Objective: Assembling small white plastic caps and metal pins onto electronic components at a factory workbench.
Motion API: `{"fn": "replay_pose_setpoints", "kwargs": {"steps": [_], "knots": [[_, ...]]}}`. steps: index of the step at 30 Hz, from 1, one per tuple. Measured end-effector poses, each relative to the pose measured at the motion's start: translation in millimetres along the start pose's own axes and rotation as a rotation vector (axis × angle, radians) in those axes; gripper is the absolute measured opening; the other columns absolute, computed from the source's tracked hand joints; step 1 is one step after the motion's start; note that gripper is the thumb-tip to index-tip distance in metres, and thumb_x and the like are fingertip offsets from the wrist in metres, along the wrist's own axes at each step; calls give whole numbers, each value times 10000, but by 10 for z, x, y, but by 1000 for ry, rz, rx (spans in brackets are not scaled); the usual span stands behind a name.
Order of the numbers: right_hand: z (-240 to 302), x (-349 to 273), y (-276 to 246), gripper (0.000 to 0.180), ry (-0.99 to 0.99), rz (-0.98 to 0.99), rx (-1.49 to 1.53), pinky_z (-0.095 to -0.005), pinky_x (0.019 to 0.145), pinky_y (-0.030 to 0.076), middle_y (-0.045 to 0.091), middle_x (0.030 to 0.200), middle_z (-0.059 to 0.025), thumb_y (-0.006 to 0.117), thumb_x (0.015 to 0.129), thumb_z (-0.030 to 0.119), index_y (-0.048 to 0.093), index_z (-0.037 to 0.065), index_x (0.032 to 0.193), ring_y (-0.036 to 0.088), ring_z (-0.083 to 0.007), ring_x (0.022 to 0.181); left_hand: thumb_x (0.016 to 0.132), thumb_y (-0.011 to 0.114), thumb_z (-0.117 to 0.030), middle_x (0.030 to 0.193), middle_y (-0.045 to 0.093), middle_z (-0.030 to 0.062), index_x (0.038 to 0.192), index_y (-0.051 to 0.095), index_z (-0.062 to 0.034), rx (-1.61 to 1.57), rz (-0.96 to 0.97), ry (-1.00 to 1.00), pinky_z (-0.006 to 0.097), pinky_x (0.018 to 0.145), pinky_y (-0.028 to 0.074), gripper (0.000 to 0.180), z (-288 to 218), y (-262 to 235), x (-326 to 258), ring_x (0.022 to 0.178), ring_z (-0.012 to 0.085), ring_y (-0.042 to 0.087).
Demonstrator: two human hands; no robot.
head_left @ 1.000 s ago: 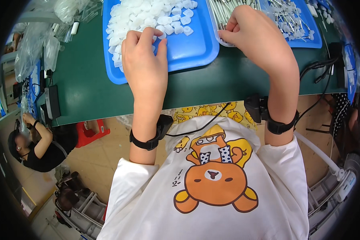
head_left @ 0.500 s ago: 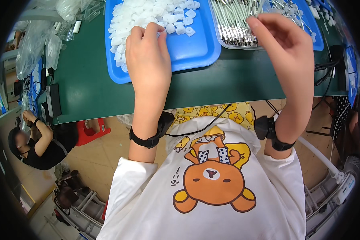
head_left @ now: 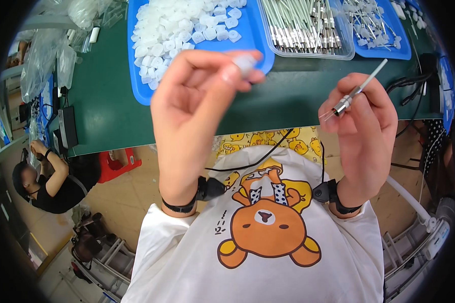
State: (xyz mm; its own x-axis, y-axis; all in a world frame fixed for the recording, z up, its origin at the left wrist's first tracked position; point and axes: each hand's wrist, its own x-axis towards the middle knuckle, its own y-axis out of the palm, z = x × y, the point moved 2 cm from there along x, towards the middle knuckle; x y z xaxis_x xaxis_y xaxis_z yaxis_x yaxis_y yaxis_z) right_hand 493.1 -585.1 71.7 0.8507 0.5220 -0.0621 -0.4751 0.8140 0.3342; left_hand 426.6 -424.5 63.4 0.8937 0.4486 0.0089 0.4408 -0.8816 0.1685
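Between the thumb and fingers of my left hand (head_left: 194,96) is a small translucent white plastic cap (head_left: 244,64), slightly blurred. It is held in front of the blue tray (head_left: 265,63) of loose white caps (head_left: 162,38). My right hand (head_left: 361,116) pinches a thin metal-ended rod (head_left: 349,100) with a pale green shaft pointing up and right. Fine wires stick out of its metal end toward the lower left. The two pieces are apart. Behind the right hand stands a clear plastic box (head_left: 313,54) full of similar rods (head_left: 301,30).
Right of the box, another blue tray (head_left: 384,53) holds rods with white caps on them. Black cables (head_left: 414,83) lie at the green table's (head_left: 106,121) right side. Clear plastic bags (head_left: 45,60) hang at the left. A person in black (head_left: 55,177) sits at far left.
Both hands have come back toward me from the containers and turned palm-up. The left now has a cap from the blue tray, the right a rod from the clear box.
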Motion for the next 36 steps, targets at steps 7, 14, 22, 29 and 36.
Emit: {"fn": "replay_pose_setpoints", "kwargs": {"steps": [7,14,22,29,36], "knots": [[51,-94,81,144,-228,7,-105,-242,511,362,457,702,-112,415,797,78,419,-28,895,438,-141,573,814,416,-200,837,508,156,978,404,23,-207,149,-142,214,566,391,277,-122,243,-250,625,121,467],[90,-126,48,209,-637,235,-382,-250,534,407,492,750,-121,489,782,158,410,2,896,466,-140,590,814,404,-349,784,493,123,933,410,6,-297,255,-122,218,550,386,374,-97,330,-301,648,133,486],[315,-120,64,199,-531,493,-545,-306,551,420,489,778,-132,504,763,118,404,16,902,481,-163,602,787,412,-422,739,492,107,881,416,-17,-292,231,-104,216,551,385,416,-90,366,-310,625,132,484],[335,-159,106,206,-638,424,-634,-321,551,423,482,791,-138,517,739,82,407,25,903,468,-175,588,821,313,-422,717,484,106,811,439,4,-208,273,-112,203,503,370,445,-82,323,-321,560,114,462],[308,-186,139,236,-595,414,-671,-328,562,420,483,810,-132,548,716,73,415,38,908,471,-184,665,805,224,-502,573,458,49,699,446,-9,-155,242,-241,193,422,311,551,-405,420,-806,473,78,403]]}}
